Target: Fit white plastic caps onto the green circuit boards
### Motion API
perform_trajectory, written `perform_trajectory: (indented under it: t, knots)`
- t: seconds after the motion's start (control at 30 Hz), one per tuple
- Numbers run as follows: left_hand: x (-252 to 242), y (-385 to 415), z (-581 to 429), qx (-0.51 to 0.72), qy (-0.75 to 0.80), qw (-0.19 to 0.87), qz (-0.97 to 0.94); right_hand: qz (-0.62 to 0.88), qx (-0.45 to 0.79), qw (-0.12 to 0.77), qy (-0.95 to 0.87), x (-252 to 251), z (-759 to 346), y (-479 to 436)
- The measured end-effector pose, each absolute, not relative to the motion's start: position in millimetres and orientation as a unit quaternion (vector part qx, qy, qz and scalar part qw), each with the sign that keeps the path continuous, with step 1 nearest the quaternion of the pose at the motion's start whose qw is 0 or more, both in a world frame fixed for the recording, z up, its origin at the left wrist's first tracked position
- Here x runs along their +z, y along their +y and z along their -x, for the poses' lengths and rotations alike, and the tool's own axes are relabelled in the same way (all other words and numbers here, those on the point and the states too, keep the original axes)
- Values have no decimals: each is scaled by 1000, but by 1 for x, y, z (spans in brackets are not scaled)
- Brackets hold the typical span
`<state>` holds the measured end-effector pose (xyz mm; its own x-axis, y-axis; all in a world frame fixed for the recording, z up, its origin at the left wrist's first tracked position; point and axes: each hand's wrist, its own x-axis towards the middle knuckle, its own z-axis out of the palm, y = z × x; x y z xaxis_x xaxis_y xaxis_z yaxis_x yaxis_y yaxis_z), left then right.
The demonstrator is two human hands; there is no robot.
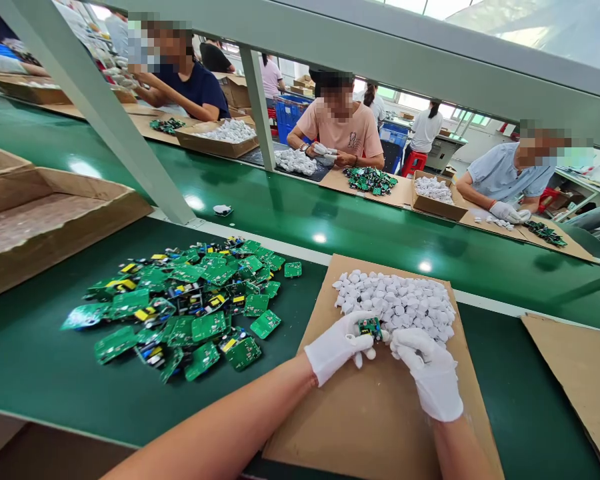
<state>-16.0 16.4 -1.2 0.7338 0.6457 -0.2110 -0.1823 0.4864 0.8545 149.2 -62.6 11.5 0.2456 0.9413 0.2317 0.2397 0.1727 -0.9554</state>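
Note:
Both my hands wear white gloves and meet over a sheet of cardboard point(380, 413). My left hand point(337, 347) pinches a small green circuit board point(369, 327) at its fingertips. My right hand point(427, 373) is closed, its fingers curled against the same board and a white plastic part I cannot make out clearly. Just beyond the hands lies a heap of small white plastic housings point(400, 300) on the cardboard. A large pile of green circuit boards point(185, 303) lies on the green table to my left.
A green conveyor belt point(330, 213) runs across in front, with one white part point(223, 209) on it. A grey frame post point(110, 113) slants up at left. An open cardboard box point(55, 213) stands far left. Three people work opposite with boards and white parts.

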Motion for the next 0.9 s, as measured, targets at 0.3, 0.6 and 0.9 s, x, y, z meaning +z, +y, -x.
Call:
perform_trajectory:
  t: [0.3,0.6,0.9]
  knots:
    - [1,17,16,255,258,846,-392,607,392,537,-436,12,-146,-65]
    - [0,22,17,292,282,844,-350,621,329,195,-684,19,-152,-74]
    - [3,16,17,253,264,867,-338,651,295,387,-583,31,-160,-72]
